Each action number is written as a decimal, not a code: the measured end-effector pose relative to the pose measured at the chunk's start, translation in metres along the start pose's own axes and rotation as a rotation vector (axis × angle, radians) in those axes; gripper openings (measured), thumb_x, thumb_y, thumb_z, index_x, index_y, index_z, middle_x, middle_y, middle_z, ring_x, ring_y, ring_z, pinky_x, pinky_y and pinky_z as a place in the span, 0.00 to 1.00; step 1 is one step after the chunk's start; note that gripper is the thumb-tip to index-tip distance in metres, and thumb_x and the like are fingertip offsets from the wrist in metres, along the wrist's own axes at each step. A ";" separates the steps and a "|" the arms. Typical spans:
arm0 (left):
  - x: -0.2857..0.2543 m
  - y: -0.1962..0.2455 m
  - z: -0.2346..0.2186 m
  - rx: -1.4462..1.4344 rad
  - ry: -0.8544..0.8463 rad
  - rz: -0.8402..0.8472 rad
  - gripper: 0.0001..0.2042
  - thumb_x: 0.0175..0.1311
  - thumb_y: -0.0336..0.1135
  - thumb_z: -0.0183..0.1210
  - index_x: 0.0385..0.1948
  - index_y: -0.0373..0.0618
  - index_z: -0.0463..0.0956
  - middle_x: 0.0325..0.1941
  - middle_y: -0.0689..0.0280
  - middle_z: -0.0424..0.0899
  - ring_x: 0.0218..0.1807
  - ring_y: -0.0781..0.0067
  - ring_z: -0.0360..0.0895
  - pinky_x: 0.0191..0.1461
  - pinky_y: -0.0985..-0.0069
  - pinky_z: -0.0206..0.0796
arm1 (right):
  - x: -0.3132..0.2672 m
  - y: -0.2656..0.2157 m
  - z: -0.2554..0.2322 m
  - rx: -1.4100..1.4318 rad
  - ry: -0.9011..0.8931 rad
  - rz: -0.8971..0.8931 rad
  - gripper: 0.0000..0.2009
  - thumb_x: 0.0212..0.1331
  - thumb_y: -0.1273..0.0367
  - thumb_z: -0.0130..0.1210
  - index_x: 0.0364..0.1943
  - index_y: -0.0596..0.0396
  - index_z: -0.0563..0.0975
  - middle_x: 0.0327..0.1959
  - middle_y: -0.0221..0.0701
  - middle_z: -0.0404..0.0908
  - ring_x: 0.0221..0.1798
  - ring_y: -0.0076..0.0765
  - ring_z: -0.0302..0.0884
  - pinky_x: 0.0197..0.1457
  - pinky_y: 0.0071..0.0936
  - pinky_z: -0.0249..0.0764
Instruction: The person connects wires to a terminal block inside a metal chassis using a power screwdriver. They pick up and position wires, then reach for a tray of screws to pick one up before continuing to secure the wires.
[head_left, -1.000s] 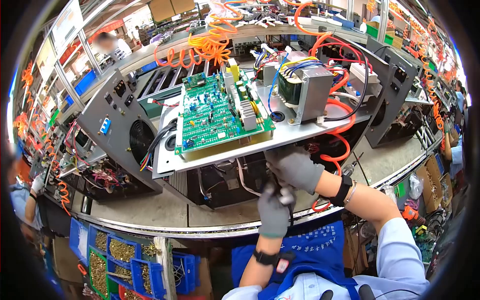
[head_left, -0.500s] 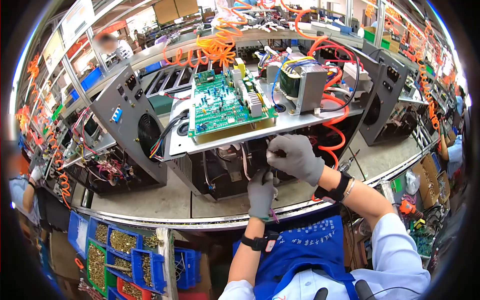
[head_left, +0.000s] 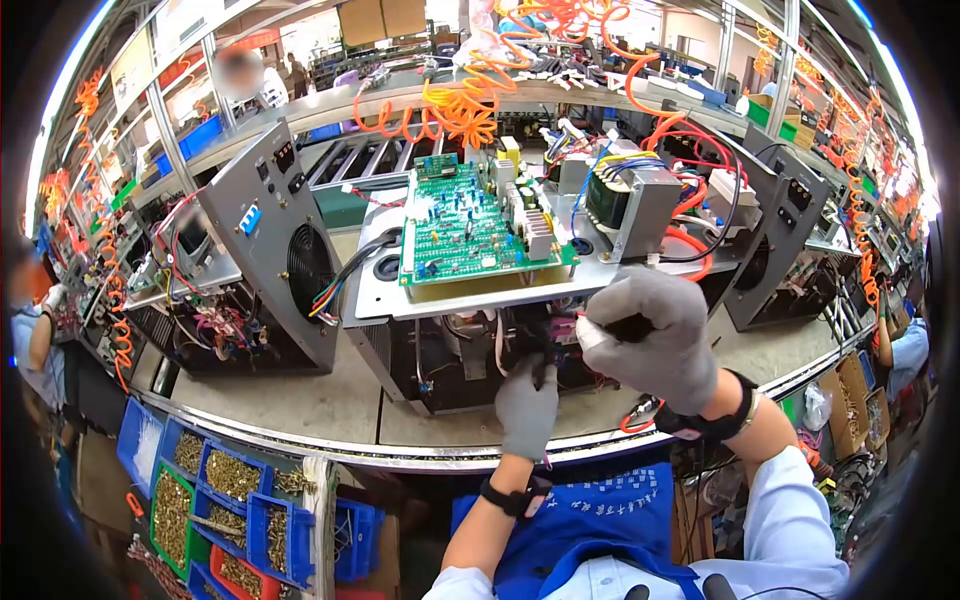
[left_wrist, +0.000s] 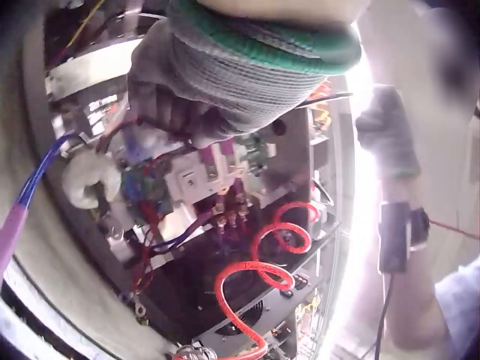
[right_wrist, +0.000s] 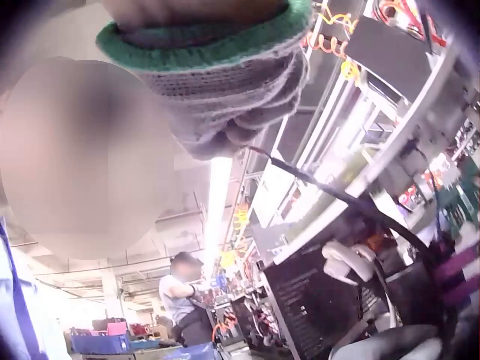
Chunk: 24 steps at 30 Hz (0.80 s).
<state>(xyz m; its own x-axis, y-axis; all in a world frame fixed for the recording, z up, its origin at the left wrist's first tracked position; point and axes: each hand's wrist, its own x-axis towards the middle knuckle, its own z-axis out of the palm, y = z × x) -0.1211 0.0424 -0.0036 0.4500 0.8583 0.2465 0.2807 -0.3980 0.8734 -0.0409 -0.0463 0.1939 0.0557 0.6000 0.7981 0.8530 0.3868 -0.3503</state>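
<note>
My gloved right hand (head_left: 660,335) is raised in front of the metal shelf's right part, fingers and thumb curled together. In the right wrist view it pinches the end of a black cable (right_wrist: 319,184), which runs down toward the open machine. My gloved left hand (head_left: 528,410) is lower, at the machine's open front, with its fingers curled round a dark stretch of cable; its grip is partly hidden. Above it, a green circuit board (head_left: 480,235) and a transformer (head_left: 640,215) sit on the metal shelf (head_left: 375,300). Wires and terminals (left_wrist: 225,199) lie close by in the left wrist view.
Grey machine panels stand at left (head_left: 270,240) and right (head_left: 790,220). An orange coiled hose (left_wrist: 259,266) hangs beside the work. Blue bins (head_left: 235,475) of small metal parts sit at the lower left. Other people work along the line on both sides.
My right hand has risen out from the machine's front, moving right and away from the left hand. The left hand stays low at the opening. The head view has shifted slightly.
</note>
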 end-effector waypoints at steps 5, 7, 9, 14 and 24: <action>0.009 0.091 -0.071 -0.068 0.473 0.777 0.20 0.63 0.43 0.58 0.47 0.33 0.75 0.48 0.52 0.79 0.53 0.48 0.75 0.58 0.60 0.65 | 0.038 -0.033 -0.040 0.244 -0.236 0.029 0.06 0.45 0.74 0.62 0.23 0.56 0.75 0.17 0.28 0.75 0.20 0.19 0.69 0.26 0.20 0.70; 0.009 0.120 -0.088 -0.416 0.250 0.757 0.26 0.67 0.51 0.53 0.49 0.30 0.74 0.46 0.53 0.80 0.49 0.57 0.78 0.56 0.65 0.68 | 0.052 -0.039 -0.045 0.278 -0.330 -0.024 0.05 0.46 0.75 0.61 0.23 0.56 0.75 0.18 0.27 0.76 0.21 0.17 0.70 0.25 0.20 0.69; 0.009 0.131 -0.104 -0.484 0.037 0.717 0.29 0.67 0.54 0.53 0.47 0.28 0.73 0.36 0.57 0.82 0.38 0.69 0.81 0.44 0.73 0.71 | 0.064 -0.045 -0.053 0.401 -0.468 0.184 0.05 0.45 0.73 0.57 0.22 0.61 0.74 0.19 0.33 0.79 0.21 0.25 0.76 0.27 0.25 0.73; 0.007 0.150 -0.103 -0.636 -0.471 0.018 0.13 0.70 0.36 0.47 0.43 0.34 0.75 0.16 0.69 0.74 0.13 0.90 0.59 0.16 0.89 0.45 | 0.076 -0.001 -0.071 0.052 -0.568 0.140 0.10 0.53 0.66 0.58 0.32 0.59 0.77 0.22 0.33 0.79 0.26 0.28 0.77 0.30 0.26 0.71; 0.032 0.120 -0.046 -0.663 -0.373 -0.276 0.14 0.68 0.42 0.51 0.28 0.41 0.77 0.12 0.71 0.67 0.13 0.81 0.64 0.12 0.79 0.52 | 0.085 0.063 -0.021 -0.981 -0.767 -0.477 0.03 0.42 0.66 0.57 0.23 0.42 0.81 0.32 0.21 0.77 0.47 0.29 0.72 0.57 0.30 0.61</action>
<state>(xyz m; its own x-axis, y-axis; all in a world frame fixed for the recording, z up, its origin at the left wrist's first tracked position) -0.1121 0.0370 0.1284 0.7238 0.6867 -0.0679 -0.0860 0.1874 0.9785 0.0288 0.0146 0.2496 -0.3789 0.9126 0.1538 0.7433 0.2011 0.6381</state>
